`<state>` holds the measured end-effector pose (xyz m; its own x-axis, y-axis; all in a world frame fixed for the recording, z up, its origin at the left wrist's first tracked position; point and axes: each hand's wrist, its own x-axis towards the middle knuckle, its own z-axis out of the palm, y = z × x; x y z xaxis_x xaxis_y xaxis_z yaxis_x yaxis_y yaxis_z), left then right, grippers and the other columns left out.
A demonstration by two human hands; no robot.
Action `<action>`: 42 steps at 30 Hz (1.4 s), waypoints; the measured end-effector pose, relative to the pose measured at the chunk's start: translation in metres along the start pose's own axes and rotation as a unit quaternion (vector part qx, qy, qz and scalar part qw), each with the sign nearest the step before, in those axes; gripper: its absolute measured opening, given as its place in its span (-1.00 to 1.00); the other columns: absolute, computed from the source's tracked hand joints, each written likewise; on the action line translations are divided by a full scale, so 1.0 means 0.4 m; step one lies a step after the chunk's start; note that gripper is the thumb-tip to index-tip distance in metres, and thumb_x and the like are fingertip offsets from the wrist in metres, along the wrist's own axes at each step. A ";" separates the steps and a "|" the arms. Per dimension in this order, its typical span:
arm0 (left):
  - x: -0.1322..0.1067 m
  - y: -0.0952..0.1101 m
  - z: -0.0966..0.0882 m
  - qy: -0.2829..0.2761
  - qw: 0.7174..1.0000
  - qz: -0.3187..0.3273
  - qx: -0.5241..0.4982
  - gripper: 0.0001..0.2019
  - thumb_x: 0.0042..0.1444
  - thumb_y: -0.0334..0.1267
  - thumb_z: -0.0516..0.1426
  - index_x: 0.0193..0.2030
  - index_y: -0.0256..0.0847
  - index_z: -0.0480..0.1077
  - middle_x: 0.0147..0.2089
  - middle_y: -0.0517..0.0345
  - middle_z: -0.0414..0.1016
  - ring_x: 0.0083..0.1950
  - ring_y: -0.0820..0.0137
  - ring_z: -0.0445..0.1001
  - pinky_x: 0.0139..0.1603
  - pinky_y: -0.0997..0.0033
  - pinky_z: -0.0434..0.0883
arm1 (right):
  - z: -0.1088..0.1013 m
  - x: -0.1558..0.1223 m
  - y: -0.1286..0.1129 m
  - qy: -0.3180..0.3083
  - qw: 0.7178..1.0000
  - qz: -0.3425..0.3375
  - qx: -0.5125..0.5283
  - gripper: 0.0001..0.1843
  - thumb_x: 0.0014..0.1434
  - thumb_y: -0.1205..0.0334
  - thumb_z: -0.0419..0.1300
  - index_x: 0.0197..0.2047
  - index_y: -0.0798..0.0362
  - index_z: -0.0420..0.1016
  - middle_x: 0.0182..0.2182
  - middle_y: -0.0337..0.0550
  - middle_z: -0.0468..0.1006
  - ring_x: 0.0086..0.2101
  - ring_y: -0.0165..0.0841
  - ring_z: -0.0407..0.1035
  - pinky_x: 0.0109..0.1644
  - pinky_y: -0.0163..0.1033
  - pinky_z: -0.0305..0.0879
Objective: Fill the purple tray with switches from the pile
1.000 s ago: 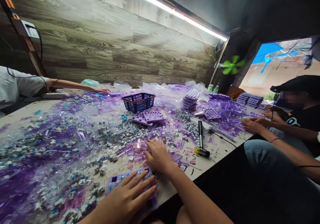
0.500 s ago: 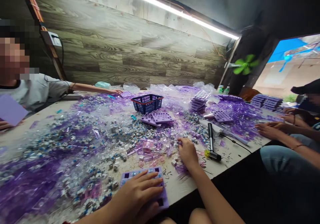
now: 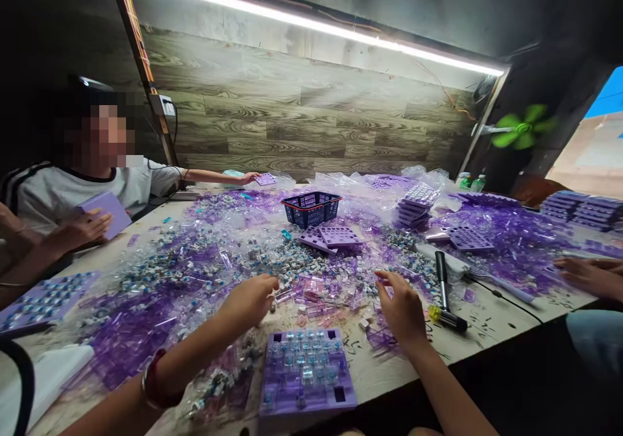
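Both hands are out in the pile: left hand (image 3: pixel 248 300) with its grip pinched together on a small switch, right hand (image 3: pixel 402 306) with fingers apart over loose bits. The purple tray (image 3: pixel 306 374) sits between them, hanging right at the counter (image 3: pixel 487 339) edge, so a bumped wrist could tip it off. The hammer (image 3: pixel 445 293) crowds the right side; barely any bare room.

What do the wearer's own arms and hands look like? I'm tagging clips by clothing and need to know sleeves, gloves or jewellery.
Both forearms are bare, with no sleeves in view, and no gloves. The left hand has a thin bangle and a dark red band at the wrist. The right hand shows nothing on the wrist. No rings can be made out.
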<state>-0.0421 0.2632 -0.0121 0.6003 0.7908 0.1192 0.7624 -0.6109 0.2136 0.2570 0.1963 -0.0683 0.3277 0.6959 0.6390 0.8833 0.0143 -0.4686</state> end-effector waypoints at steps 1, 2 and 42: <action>0.008 -0.024 -0.001 -0.013 1.000 -0.002 0.002 -0.72 -0.01 -0.54 0.02 -0.22 -0.25 0.46 -0.21 0.02 0.49 -0.21 0.26 0.46 -0.20 0.34 0.37 | -0.002 -0.002 -0.003 0.003 1.000 -0.011 0.009 -0.73 0.18 0.28 -0.02 -0.14 0.11 0.44 -0.19 0.01 0.53 -0.21 -0.20 0.44 -0.12 -0.14 0.34; 0.013 -0.043 0.003 -0.024 1.000 0.005 -0.001 -0.67 -0.08 -0.59 0.02 -0.23 -0.24 0.47 -0.21 0.04 0.49 -0.20 0.27 0.47 -0.18 0.36 0.36 | -0.003 -0.003 -0.005 0.005 1.000 -0.020 0.017 -0.73 0.18 0.27 -0.02 -0.15 0.11 0.44 -0.20 0.01 0.53 -0.21 -0.20 0.44 -0.12 -0.13 0.35; -0.030 0.043 0.004 -0.165 0.979 0.017 -0.119 -0.83 -0.08 -0.54 0.21 -0.40 -0.24 0.58 -0.42 0.12 0.56 -0.41 0.43 0.45 -0.39 0.54 0.26 | 0.013 -0.081 -0.236 -0.134 0.935 -0.172 0.281 -0.76 0.12 0.46 0.14 -0.16 0.05 0.51 -0.22 -0.11 0.57 -0.19 -0.29 0.48 -0.11 -0.23 0.43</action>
<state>-0.0359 0.2434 -0.0113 0.6999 0.6907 -0.1819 0.6863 -0.5797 0.4394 0.1614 0.1761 -0.0479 -0.1048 0.7350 0.6699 0.5812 0.5919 -0.5585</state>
